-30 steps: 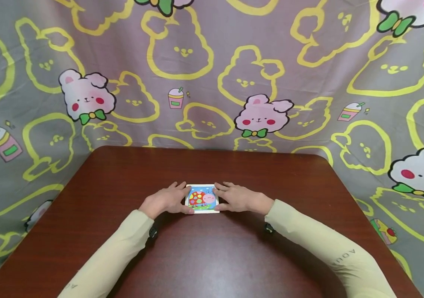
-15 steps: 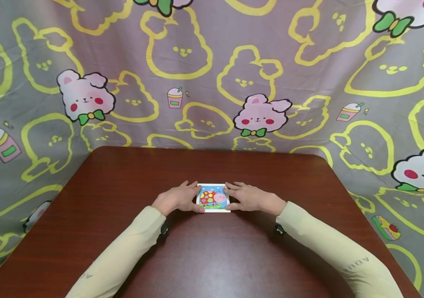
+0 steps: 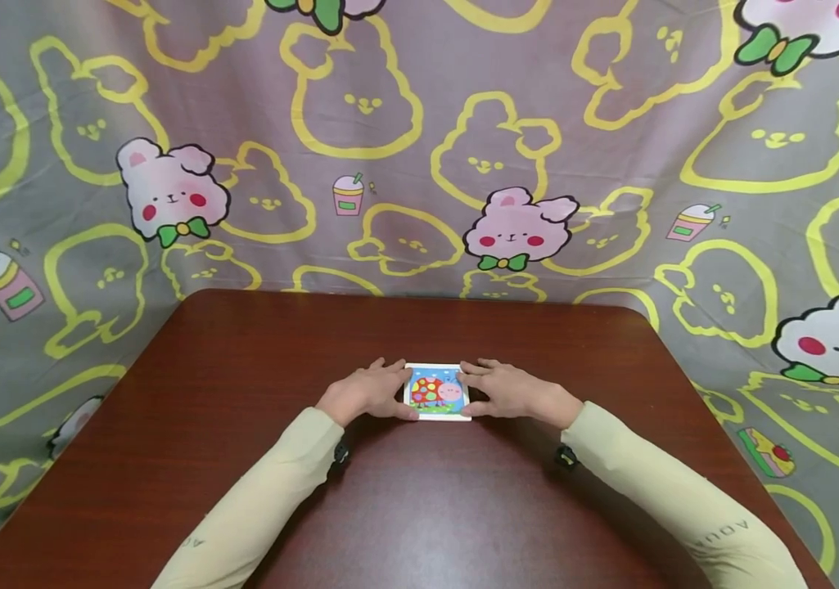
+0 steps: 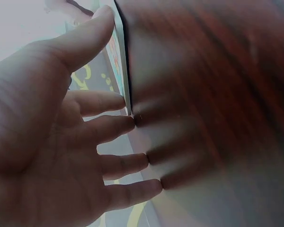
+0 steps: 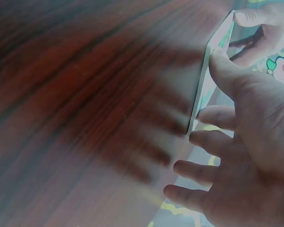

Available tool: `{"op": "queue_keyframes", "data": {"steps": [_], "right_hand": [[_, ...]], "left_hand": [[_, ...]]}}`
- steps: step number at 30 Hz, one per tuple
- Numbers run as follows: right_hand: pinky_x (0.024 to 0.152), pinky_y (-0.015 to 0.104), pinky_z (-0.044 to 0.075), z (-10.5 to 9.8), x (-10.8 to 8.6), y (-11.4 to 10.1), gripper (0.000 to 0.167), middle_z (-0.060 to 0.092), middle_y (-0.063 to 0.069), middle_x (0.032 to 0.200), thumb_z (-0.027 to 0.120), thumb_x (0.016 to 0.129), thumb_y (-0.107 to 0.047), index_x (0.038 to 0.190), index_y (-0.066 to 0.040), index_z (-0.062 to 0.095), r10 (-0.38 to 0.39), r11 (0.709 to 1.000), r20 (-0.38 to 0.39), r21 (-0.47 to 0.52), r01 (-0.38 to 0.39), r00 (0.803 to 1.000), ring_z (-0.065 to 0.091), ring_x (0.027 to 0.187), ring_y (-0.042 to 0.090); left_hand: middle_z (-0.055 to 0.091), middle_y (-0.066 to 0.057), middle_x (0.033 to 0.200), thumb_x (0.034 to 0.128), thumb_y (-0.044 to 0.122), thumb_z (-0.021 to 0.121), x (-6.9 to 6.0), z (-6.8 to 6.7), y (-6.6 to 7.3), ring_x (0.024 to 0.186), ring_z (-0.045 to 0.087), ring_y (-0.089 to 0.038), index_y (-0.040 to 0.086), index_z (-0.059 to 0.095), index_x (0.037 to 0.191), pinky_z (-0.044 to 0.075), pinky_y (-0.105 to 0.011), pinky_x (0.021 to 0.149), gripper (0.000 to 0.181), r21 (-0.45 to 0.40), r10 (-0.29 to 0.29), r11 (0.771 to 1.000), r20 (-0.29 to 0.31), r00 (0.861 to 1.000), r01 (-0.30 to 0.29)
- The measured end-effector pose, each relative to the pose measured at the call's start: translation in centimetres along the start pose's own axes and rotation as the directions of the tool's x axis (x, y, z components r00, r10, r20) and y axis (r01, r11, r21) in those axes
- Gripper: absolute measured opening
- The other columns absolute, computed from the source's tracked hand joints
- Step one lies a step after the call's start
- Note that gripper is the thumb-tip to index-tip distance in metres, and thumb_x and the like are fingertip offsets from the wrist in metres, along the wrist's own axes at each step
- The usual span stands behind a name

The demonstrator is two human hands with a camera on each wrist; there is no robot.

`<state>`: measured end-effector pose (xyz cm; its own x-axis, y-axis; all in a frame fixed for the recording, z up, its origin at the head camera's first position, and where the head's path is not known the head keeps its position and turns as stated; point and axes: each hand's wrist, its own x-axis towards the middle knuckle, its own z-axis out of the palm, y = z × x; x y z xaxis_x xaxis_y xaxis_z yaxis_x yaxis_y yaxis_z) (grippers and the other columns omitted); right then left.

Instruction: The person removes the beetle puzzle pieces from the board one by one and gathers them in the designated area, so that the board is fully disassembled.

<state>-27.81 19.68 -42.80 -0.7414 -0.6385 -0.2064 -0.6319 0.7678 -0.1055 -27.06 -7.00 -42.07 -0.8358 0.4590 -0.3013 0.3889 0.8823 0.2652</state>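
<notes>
The picture card point(image 3: 437, 393), white-edged with a spotted ladybug, is lying face up between the fingers of both hands. The left hand point(image 3: 371, 391) is spreading its fingers rather than curling them: its thumb is touching the card's near left corner, its index finger is touching near the far left corner, and its other fingertips are resting on the table point(image 3: 419, 499) just beyond. The right hand point(image 3: 511, 389) is mirroring this on the other side, fingers likewise spread, its outer fingertips seemingly hovering just above the table. Compared with a second ago, the card and both hands are sitting farther toward the person's right, the card keeping its place between the fingers. So the hands seem to be sliding it sideways together, without turning it. Well beyond the fingertips, past the table's far edge, a patterned cloth point(image 3: 404, 176) is hanging.
</notes>
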Motion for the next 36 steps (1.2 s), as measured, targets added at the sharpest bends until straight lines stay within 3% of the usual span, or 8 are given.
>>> {"op": "queue_keyframes", "data": {"steps": [8, 12, 18, 24, 27, 32, 36], "right_hand": [[0.111, 0.057, 0.036, -0.6, 0.2, -0.3, 0.074, 0.035, 0.015, 0.158, 0.065, 0.089, -0.053, 0.147, -0.010, 0.046, 0.016, 0.999, 0.012, 0.033, -0.017, 1.000, 0.036, 0.141, 0.046], [0.109, 0.056, 0.039, -1.1, 0.7, -0.7, 0.066, 0.044, 0.017, 0.152, 0.068, 0.089, -0.048, 0.140, -0.008, 0.055, 0.026, 0.999, -0.019, 0.049, -0.025, 0.999, 0.043, 0.137, 0.043], [0.096, 0.045, 0.051, -1.7, 2.0, -1.1, 0.051, 0.067, 0.009, 0.123, 0.069, 0.091, -0.042, 0.128, -0.007, 0.064, 0.054, 0.987, -0.103, 0.157, -0.038, 0.993, 0.060, 0.108, 0.025], [0.071, 0.028, 0.051, -2.0, 3.3, -0.9, 0.042, 0.071, 0.002, 0.096, 0.071, 0.090, -0.035, 0.122, -0.008, 0.066, 0.078, 0.960, -0.130, 0.277, -0.039, 0.988, 0.061, 0.079, 0.012], [0.070, 0.027, 0.051, -2.2, 4.0, -0.8, 0.040, 0.071, 0.002, 0.096, 0.069, 0.091, -0.034, 0.122, -0.009, 0.066, 0.096, 0.943, -0.128, 0.330, -0.049, 0.987, 0.061, 0.078, 0.012], [0.078, 0.033, 0.054, -2.7, 5.2, -0.8, 0.041, 0.071, 0.004, 0.106, 0.068, 0.092, -0.036, 0.124, -0.010, 0.065, 0.118, 0.916, -0.138, 0.397, -0.054, 0.983, 0.063, 0.086, 0.015], [0.082, 0.035, 0.055, -2.6, 5.9, -1.1, 0.040, 0.072, 0.004, 0.110, 0.068, 0.092, -0.034, 0.124, -0.010, 0.065, 0.102, 0.909, -0.144, 0.415, -0.033, 0.984, 0.065, 0.091, 0.015]], "left_hand": [[0.019, -0.014, 0.164, 0.0869, 0.056, 0.067, 0.0, -0.1, 0.2, 0.151, 0.014, -0.040, 0.018, 0.032, 0.155, 0.023, -0.059, 0.118, 0.085, -0.010, -0.018, 1.000, 0.021, 1.000, 0.018], [0.020, -0.018, 0.163, 0.0859, 0.054, 0.069, 0.0, -0.4, 0.5, 0.151, 0.014, -0.043, 0.018, 0.033, 0.154, 0.022, -0.060, 0.118, 0.085, -0.012, -0.032, 0.999, 0.015, 0.999, 0.032], [0.020, -0.017, 0.163, 0.0856, 0.053, 0.070, 0.1, -0.4, 0.7, 0.151, 0.013, -0.042, 0.018, 0.032, 0.155, 0.022, -0.059, 0.119, 0.086, -0.035, -0.055, 0.998, 0.021, 0.998, 0.056], [0.020, -0.017, 0.163, 0.0853, 0.053, 0.070, 0.0, -0.3, 0.6, 0.151, 0.014, -0.042, 0.017, 0.032, 0.155, 0.022, -0.060, 0.118, 0.087, -0.043, -0.057, 0.997, 0.011, 0.998, 0.057], [0.019, -0.017, 0.163, 0.0852, 0.053, 0.070, 0.0, -0.3, 0.5, 0.151, 0.014, -0.041, 0.017, 0.031, 0.155, 0.022, -0.059, 0.118, 0.088, -0.047, -0.067, 0.997, 0.014, 0.998, 0.068], [0.018, -0.016, 0.164, 0.0847, 0.055, 0.070, 0.0, -0.3, 0.6, 0.151, 0.013, -0.041, 0.019, 0.031, 0.155, 0.022, -0.059, 0.119, 0.088, -0.053, -0.079, 0.995, 0.015, 0.997, 0.079], [0.018, -0.016, 0.164, 0.0846, 0.056, 0.069, 0.0, -0.1, 0.6, 0.151, 0.013, -0.042, 0.019, 0.030, 0.156, 0.022, -0.059, 0.119, 0.089, -0.048, -0.079, 0.996, 0.009, 0.997, 0.080]]}}
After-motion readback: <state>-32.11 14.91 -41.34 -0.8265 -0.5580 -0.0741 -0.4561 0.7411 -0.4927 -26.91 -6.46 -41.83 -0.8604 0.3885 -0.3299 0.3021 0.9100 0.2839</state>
